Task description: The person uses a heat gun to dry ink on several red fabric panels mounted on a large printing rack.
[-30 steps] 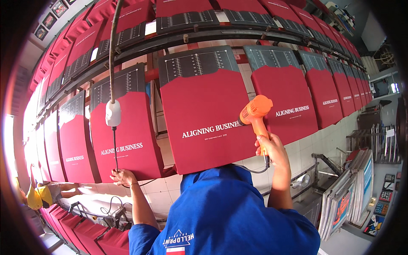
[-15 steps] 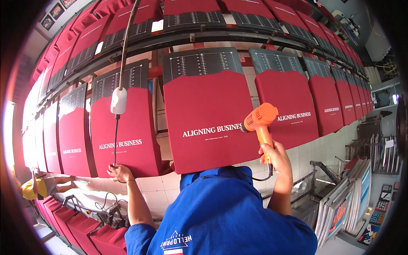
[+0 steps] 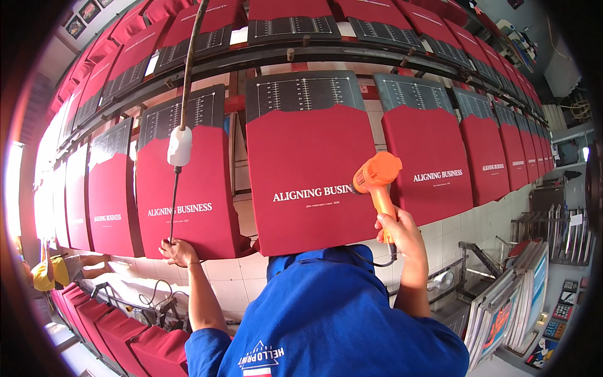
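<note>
My right hand (image 3: pixel 402 234) is wrapped round the handle of an orange heat gun (image 3: pixel 378 176). Its dark nozzle points left, over the end of the white lettering on a red shirt (image 3: pixel 308 163) stretched on a dark board in front of me. Below the shirt to the left, my left hand (image 3: pixel 180 252) has its fingers closed at the black power cord (image 3: pixel 174 201). That cord hangs from a white plug connector (image 3: pixel 179 146) at the end of a hanging cable. A second red shirt (image 3: pixel 213 182) lies behind the cord.
Rows of board-mounted red shirts (image 3: pixel 433 157) run both ways along a dark metal rail (image 3: pixel 251 56). Framed screens (image 3: pixel 509 301) lean at the lower right. At far left, a person in a yellow top (image 3: pixel 51 273) stands near more red shirts.
The heat gun and my right hand have shifted slightly left across the shirt's lettering. My left hand stays at the cord. The whole view has moved a little.
</note>
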A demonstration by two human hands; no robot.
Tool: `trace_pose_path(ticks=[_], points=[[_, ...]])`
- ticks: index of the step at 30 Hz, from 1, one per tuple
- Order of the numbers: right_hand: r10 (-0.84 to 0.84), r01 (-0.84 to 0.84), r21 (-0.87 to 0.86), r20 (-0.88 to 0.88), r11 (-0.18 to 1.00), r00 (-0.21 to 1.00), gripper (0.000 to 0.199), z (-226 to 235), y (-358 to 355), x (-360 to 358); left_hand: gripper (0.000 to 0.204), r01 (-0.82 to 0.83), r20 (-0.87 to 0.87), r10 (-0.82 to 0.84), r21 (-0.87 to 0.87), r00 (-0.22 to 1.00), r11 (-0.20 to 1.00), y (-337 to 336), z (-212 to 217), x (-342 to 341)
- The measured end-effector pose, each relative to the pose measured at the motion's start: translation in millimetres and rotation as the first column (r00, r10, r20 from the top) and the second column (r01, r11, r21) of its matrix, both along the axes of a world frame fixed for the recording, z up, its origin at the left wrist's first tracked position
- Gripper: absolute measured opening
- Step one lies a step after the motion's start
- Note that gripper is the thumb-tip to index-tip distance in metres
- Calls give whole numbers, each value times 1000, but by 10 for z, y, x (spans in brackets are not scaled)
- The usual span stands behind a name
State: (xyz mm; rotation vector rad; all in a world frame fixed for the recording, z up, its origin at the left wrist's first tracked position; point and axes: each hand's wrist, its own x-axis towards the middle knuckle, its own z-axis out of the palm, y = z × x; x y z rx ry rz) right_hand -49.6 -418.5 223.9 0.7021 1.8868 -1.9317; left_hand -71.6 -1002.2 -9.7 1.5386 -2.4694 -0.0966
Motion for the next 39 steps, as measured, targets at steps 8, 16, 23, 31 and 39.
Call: trace_pose_path(ticks=[8, 16, 23, 31, 39], points=[[21, -21, -47, -6, 999, 1000, 30, 5, -67, -34, 45, -7, -34, 5, -51, 999, 999, 28, 14, 13], [75, -76, -10, -27, 997, 997, 29, 19, -128, -67, 46, -7, -23, 6, -25, 1000, 1000, 66, 77, 7], [101, -101, -36, -1, 994, 995, 32, 6, -144, -86, 46, -5, -34, 3, -65, 999, 998, 32, 28, 31], [148, -147, -81, 5, 986, 989, 33, 46, -163, -119, 46, -4, -47, 3, -34, 999, 999, 80, 92, 8], [199, -198, -114, 3, 974, 980, 31, 55, -212, -174, 45, -15, -82, 10, -65, 997, 998, 81, 69, 26]])
